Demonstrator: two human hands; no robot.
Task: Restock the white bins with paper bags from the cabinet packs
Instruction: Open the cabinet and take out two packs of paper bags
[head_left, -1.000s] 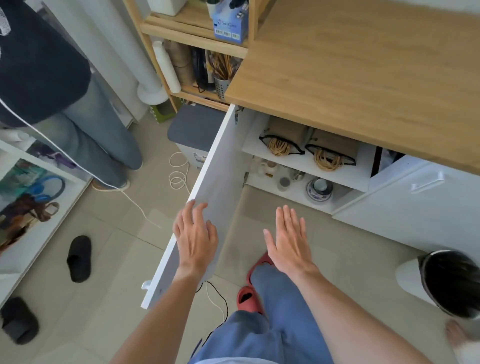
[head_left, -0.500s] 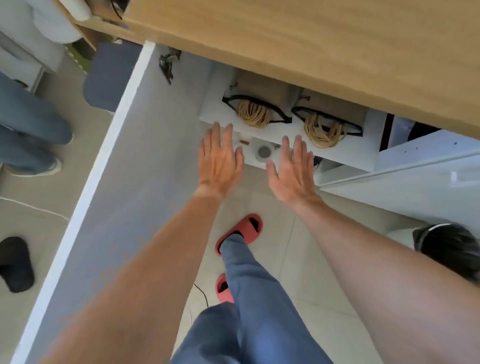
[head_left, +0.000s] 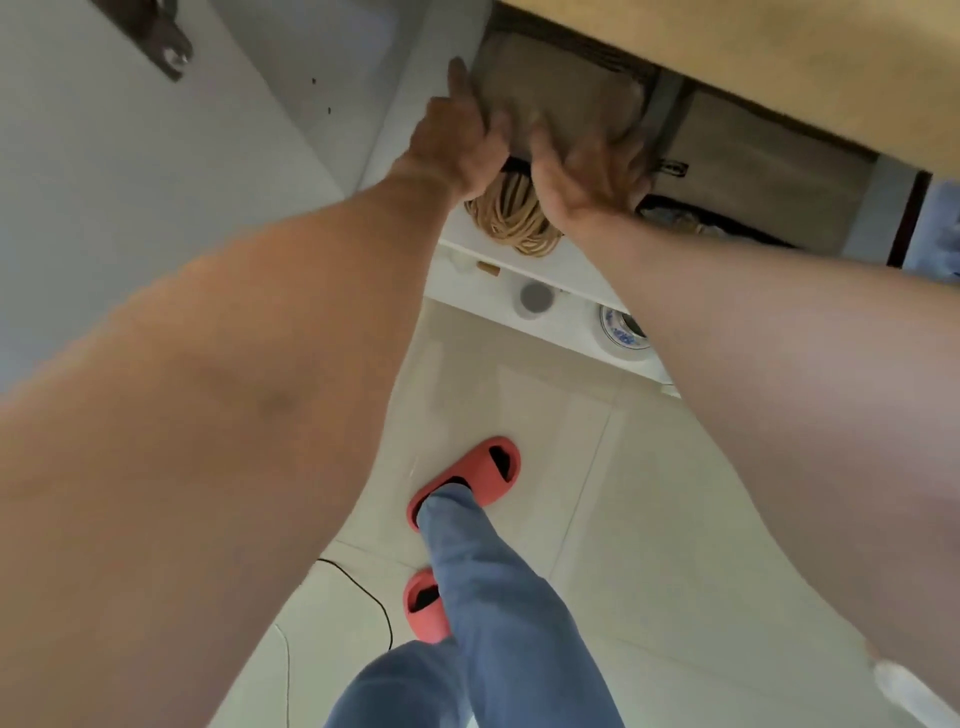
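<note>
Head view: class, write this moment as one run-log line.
stage: pack pickup | left hand: on left paper bag pack | right hand: on same pack | pack: on cabinet shelf | right pack: untouched

arms (head_left: 218, 415): bare | trousers (head_left: 483, 587): blue | slippers (head_left: 470, 480): coral-red

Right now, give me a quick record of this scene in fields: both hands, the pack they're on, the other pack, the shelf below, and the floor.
left hand: on the left side of the left pack
right hand: on the front of the same pack
left pack: brown paper bags, upper shelf, twine handles hanging out
right pack: untouched, beside it
lower shelf: small cup, blue-patterned dish
floor: red slippers
grip: cannot tell whether closed
</note>
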